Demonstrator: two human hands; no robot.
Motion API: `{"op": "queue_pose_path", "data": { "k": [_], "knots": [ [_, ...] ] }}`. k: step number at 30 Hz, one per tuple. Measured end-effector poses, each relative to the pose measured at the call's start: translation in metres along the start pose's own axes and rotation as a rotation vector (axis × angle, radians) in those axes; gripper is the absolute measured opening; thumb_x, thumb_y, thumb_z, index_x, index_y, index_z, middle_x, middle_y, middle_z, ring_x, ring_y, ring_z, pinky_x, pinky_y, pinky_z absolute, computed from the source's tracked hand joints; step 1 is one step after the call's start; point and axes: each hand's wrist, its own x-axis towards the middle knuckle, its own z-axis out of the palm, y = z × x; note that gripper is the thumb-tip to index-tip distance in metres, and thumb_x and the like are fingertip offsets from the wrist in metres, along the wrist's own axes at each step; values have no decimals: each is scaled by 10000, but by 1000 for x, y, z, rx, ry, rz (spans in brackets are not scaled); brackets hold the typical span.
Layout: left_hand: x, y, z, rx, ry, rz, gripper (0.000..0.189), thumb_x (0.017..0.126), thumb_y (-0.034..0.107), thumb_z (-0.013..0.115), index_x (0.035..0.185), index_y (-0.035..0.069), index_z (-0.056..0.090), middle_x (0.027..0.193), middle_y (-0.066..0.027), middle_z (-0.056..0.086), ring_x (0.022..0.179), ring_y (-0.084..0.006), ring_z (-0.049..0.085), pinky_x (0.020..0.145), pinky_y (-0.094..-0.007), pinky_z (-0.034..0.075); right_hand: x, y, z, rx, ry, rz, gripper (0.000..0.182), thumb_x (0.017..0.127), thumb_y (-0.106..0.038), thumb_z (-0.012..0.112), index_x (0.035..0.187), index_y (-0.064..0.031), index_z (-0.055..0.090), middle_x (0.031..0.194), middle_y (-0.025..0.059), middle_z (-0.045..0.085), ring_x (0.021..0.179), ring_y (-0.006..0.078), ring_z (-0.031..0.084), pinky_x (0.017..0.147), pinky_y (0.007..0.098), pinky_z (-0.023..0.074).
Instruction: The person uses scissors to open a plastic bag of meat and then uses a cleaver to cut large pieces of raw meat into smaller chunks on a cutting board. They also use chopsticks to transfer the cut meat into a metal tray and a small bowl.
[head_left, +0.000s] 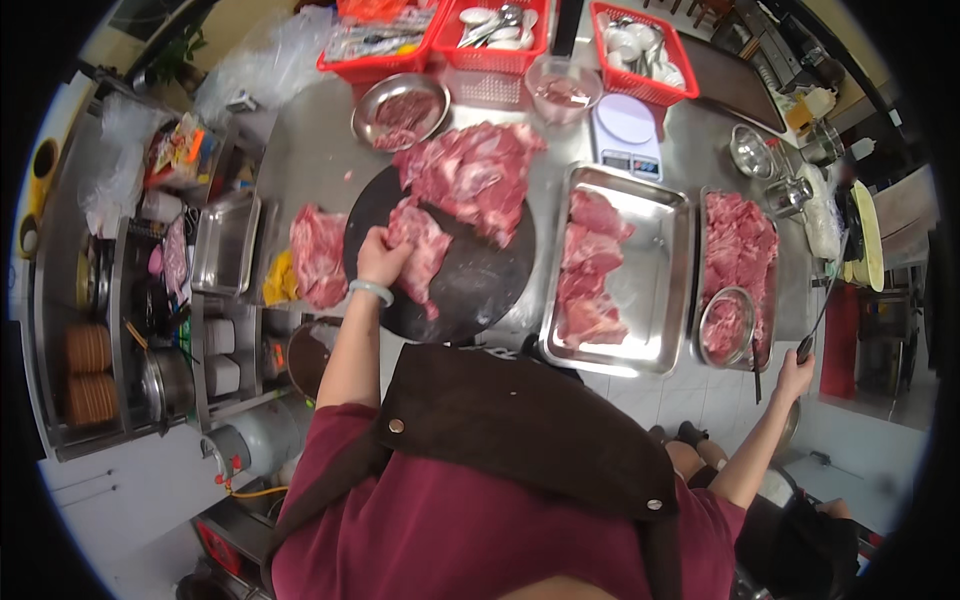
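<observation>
My left hand (385, 259) grips the upper left edge of a piece of raw meat (421, 255) on a round dark chopping board (480, 289). A bigger slab of raw meat (476, 176) lies across the board's far edge. Out at the far right, my right hand (793, 375) is closed around the dark handle of a long, thin metal tool (826, 296) pointing away from me. Whether it is a knife seen edge-on or a sharpening steel, I cannot tell. Left of the board lies another raw cut (319, 255), beside a yellow cloth or bag (280, 279).
Right of the board, a steel tray (652, 277) holds meat pieces along its left side. A second tray of meat (739, 232) carries a metal bowl (726, 328). Behind are a digital scale (626, 139), a steel bowl (401, 112) and red baskets (491, 56). Another person (799, 536) is at lower right.
</observation>
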Motion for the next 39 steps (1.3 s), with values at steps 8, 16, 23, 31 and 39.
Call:
{"op": "queue_pose_path", "data": {
  "k": [8,16,23,31,39],
  "knots": [
    [3,4,-18,-845,-531,-283,382,722,-26,594,1080,-25,461,951,-76,569,816,-132,569,748,-252,463,-161,-193,22,852,-332,172,71,799,-105,535,784,-74,473,555,-14,472,421,62,407,386,201,329],
    [7,-1,-13,-776,-592,35,435,732,-56,575,1131,9,417,950,-71,568,796,-107,550,730,-229,450,-295,-288,47,867,-812,203,88,750,-63,557,821,-21,526,574,-16,493,432,52,432,402,198,355],
    [4,9,-20,-1097,-544,-56,415,754,-85,534,1130,23,394,967,-77,560,849,-134,554,758,-252,462,-332,-306,46,868,-922,324,83,760,-67,562,791,-28,496,554,-24,458,431,55,426,389,200,348],
    [-16,65,-58,-846,-424,339,423,742,-85,480,1139,31,392,1028,-133,525,911,-197,548,790,-273,452,-317,-302,43,885,-882,309,65,780,-73,517,767,-25,476,529,-13,446,420,61,425,389,206,364],
    [-36,16,-50,-159,-174,528,316,704,32,555,1019,30,529,1038,-133,533,954,-280,510,825,-343,404,-298,-289,39,794,-955,270,81,778,-74,531,825,-17,500,549,-14,456,427,61,431,392,210,366]
  ]
}}
